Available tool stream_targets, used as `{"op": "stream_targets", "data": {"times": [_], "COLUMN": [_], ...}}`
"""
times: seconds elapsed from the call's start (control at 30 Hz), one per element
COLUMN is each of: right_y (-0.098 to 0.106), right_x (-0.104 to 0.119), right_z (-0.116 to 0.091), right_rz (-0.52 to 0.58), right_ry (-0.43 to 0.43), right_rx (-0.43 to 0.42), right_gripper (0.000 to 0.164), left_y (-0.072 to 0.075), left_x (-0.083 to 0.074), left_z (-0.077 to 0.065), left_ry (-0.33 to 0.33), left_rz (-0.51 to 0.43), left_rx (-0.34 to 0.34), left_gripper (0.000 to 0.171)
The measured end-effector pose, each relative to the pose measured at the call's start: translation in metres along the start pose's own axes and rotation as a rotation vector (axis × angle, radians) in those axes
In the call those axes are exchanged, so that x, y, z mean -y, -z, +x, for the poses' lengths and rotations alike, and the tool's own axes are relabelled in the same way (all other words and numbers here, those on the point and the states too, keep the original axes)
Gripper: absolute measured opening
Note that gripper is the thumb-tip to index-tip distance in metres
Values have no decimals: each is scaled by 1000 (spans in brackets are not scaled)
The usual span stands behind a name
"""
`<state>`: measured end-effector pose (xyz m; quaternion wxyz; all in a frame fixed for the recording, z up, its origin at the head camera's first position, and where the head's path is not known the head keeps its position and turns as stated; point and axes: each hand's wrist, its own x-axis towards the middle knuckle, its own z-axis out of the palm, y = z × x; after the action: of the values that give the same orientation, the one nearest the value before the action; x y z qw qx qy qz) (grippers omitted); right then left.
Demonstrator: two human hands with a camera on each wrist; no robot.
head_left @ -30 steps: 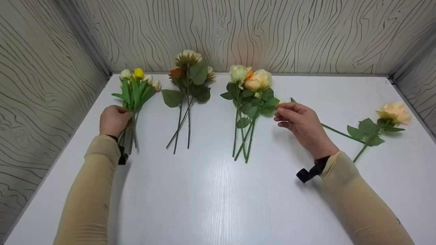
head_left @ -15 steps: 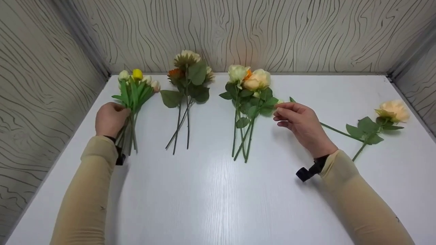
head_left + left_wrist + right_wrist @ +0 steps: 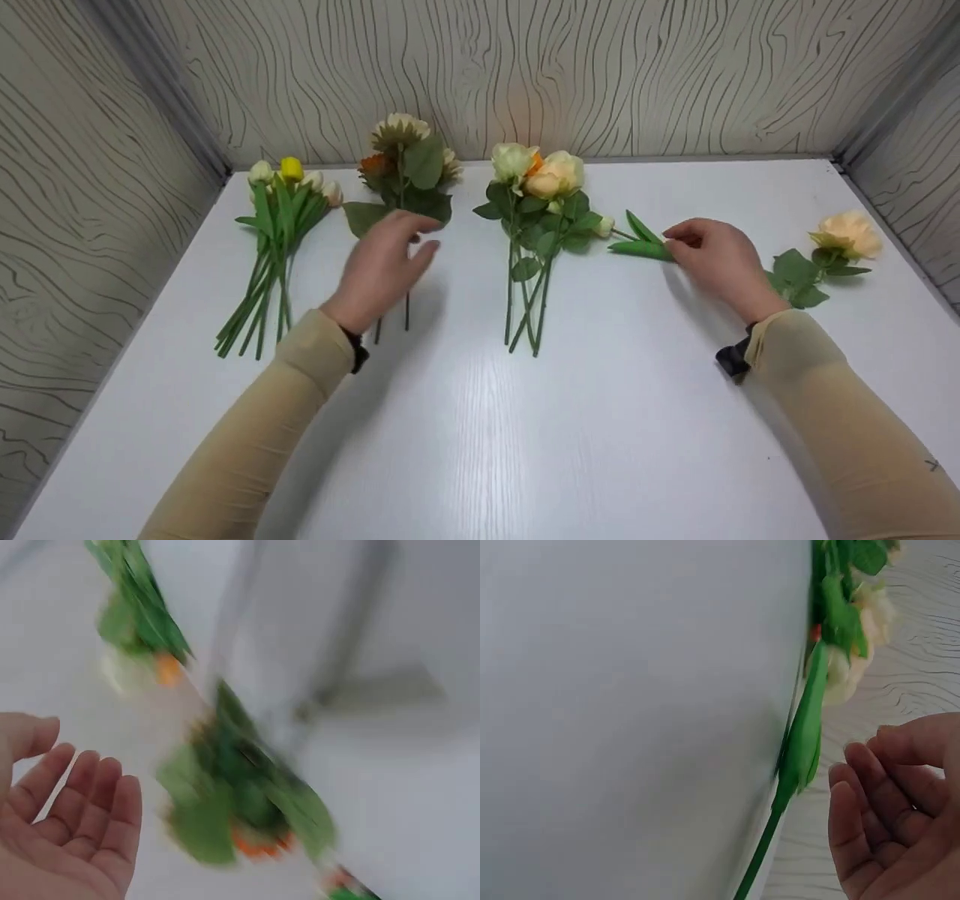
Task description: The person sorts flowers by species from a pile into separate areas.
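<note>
My left hand (image 3: 386, 262) is held over the stems and lower leaves of the second bunch of flowers (image 3: 424, 161), thumb apart from the fingers. Nothing is in its palm in the blurred left wrist view. To its left lies a bunch of tulips (image 3: 285, 214) with white, pink and yellow heads. My right hand (image 3: 724, 262) hovers by the green leaves of a single pale tulip (image 3: 641, 250), covering its stem in the head view. In the right wrist view, its loosely bent fingers are apart from that tulip (image 3: 802, 735).
A bunch of cream and peach roses (image 3: 559, 176) lies mid-table, its lower leaves near the single tulip's head. One peach rose (image 3: 847, 234) lies at the right, its stem hidden by my right arm. Patterned walls (image 3: 480, 82) border the white table (image 3: 465, 420).
My left hand has let go of the tulip bunch and moved right, over the second bunch. The right hand has drawn back to the right from the single tulip's head, which stays put.
</note>
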<state>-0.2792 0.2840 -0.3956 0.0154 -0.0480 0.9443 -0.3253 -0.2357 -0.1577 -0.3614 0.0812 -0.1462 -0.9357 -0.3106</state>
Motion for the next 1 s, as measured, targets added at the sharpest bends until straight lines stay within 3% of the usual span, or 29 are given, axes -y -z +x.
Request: {"op": "stream_targets", "data": {"times": [0.13, 0.23, 0.37, 0.5, 0.67, 0.83, 1.0], "right_y": [5, 6, 6, 7, 16, 29, 37], "right_x": [-13, -20, -25, -28, -33, -34, -15], "right_z": [1, 1, 1, 1, -2, -6, -8], "right_rz": [-166, -214, -232, -235, -242, -231, -100], "right_ry": [5, 6, -3, -12, -7, -7, -44], "right_rx": [39, 73, 100, 125, 134, 65, -19], "right_gripper": [35, 33, 26, 20, 20, 22, 28], "left_y": [-39, -67, -95, -110, -117, -115, -110], "left_x": [-48, -77, -106, -122, -128, -125, -121], "left_z": [-1, -4, -6, -6, -6, -3, 1], "left_ry": [-241, -400, -509, -520, -490, -442, -341], "left_rz": [16, 30, 67, 65, -10, -110, -240], "left_rx": [75, 127, 211, 263, 263, 245, 217], "left_gripper": [29, 28, 28, 26, 24, 22, 20]}}
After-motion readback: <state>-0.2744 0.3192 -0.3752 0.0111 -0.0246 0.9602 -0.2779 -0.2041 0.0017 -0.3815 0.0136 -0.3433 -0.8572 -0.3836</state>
